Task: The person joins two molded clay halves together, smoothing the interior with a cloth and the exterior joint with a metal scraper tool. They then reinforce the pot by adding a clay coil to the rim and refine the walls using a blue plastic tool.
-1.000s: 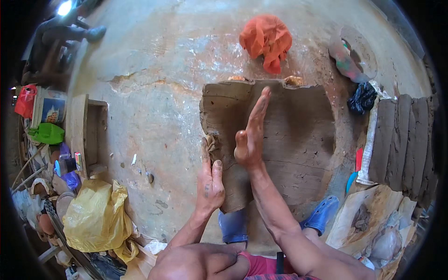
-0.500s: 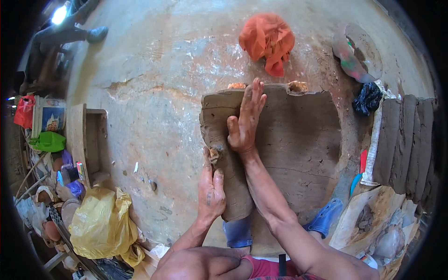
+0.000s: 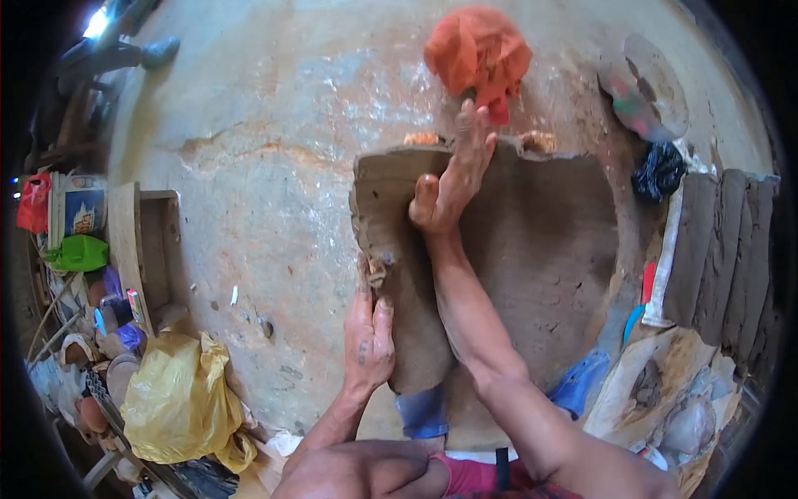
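One slab (image 3: 532, 266) (squarish, far edge crosswise)

Brown clay slab (image 3: 540, 241), orange bundle (image 3: 476, 50), yellow bag (image 3: 170, 407), green bag (image 3: 77, 253), red bag (image 3: 34, 205), black bag (image 3: 659, 172), blue footwear (image 3: 421, 414), grey-brown stacked slabs (image 3: 719, 258), white bucket (image 3: 86, 182) with blue label (image 3: 84, 211), grey floor (image 3: 266, 200) patched white and rust

The brown slab (image 3: 540, 241) looks matt, probably clay.
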